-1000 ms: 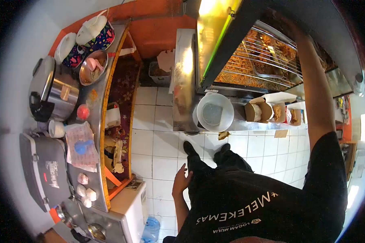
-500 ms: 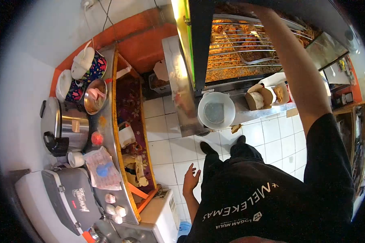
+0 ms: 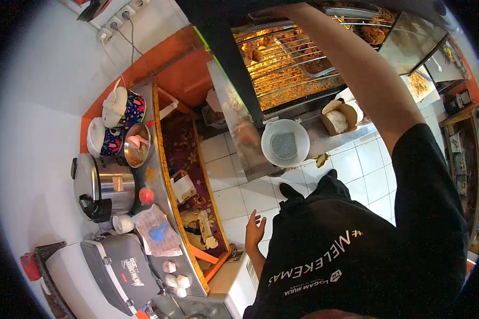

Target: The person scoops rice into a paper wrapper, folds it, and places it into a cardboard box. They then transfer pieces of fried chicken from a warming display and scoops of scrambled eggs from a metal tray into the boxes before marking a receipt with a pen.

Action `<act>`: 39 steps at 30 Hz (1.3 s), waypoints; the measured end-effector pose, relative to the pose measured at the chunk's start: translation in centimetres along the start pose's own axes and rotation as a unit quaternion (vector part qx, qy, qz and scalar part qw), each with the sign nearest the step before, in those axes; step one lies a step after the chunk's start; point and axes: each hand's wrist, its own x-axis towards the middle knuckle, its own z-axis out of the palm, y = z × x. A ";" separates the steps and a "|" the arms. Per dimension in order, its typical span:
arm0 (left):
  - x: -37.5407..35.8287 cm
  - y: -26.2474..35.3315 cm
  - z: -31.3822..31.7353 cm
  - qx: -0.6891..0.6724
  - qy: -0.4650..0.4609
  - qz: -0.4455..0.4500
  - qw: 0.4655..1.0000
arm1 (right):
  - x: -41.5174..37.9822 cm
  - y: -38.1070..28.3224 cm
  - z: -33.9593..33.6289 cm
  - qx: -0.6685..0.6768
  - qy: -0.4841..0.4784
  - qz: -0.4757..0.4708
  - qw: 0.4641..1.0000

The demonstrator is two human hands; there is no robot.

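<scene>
My left hand (image 3: 255, 229) hangs beside my body over the tiled floor, its fingers apart and holding nothing. My right arm (image 3: 351, 66) stretches up into a lit display case with a wire rack (image 3: 295, 47). At the top edge of the view my right hand (image 3: 271, 11) is in shadow, and I cannot make out its fingers or anything in them. Below the rack lie orange-brown fried crumbs (image 3: 282, 74). Fried pieces (image 3: 375, 34) sit at the case's right. On the ledge in front stand a white tub (image 3: 284, 142) and an open cardboard box with white contents (image 3: 336, 122).
To the left, a counter bears a large rice cooker (image 3: 104, 186), a steel bowl (image 3: 137, 144) with a pink utensil, patterned containers (image 3: 112, 141) and a grey cooler bag (image 3: 117, 271). A shelf under it holds paper and boxes. A glass panel (image 3: 414, 42) projects at right.
The view has shifted and turned slightly. My right arm reaches farther left inside the case and now covers part of the boxes on the ledge. My left hand stays low and empty.
</scene>
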 end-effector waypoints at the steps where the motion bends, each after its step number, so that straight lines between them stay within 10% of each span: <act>1: 0.1 0.0 0.0 -0.015 0.003 0.004 1.000 | -0.1 0.1 -0.2 -0.008 0.006 -0.007 1.000; 11: 0.8 0.5 -0.1 0.001 -0.017 -0.008 1.000 | -4.7 -0.2 -0.1 -0.035 0.083 0.006 0.996; 17: 1.1 3.0 -0.8 0.022 -0.030 -0.011 0.999 | -7.0 0.7 -4.1 0.058 -0.170 -0.011 0.984; 18: 1.3 3.1 -0.8 0.025 -0.031 -0.006 0.999 | -7.0 -0.1 -5.7 0.029 -0.029 -0.013 0.999; 23: 1.5 2.9 -0.7 0.040 -0.034 0.003 0.999 | -7.6 -0.1 -9.3 -0.037 0.033 -0.067 0.997; 31: 0.7 3.9 -0.8 0.069 -0.048 0.000 0.996 | -10.7 -0.1 -11.0 0.051 0.014 0.066 0.996; 34: 0.7 2.2 -0.6 0.039 -0.042 0.006 0.998 | -15.0 1.4 -10.9 0.210 0.180 0.032 0.961; 39: 0.0 1.5 -0.2 0.044 -0.034 -0.016 0.998 | -27.8 -2.2 -13.1 0.227 0.057 0.291 0.928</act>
